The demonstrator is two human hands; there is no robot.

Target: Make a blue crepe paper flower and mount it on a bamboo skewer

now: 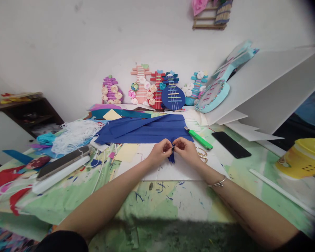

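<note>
My left hand point(162, 152) and my right hand point(185, 149) meet at the middle of the table, fingertips pinched together. Between them is a small gathered piece of dark blue paper point(171, 159), its lower end fanning out below the fingers. Something thin and pale shows at the pinch, too small to make out. Right behind the hands lie folded sheets of blue paper point(147, 127). A green utility knife point(200, 139) rests just beyond my right hand. Gold-handled scissors point(202, 154) lie partly hidden by that hand. Beneath everything is a white board point(152, 171).
Decorated paper lutes, one of them dark blue point(173, 96), lean against the wall. At left are a heap of white cord point(75, 134) and a phone on a power bank point(63, 162). To the right lie a black phone point(231, 144), a white stick point(280, 190) and a yellow bucket point(301, 159).
</note>
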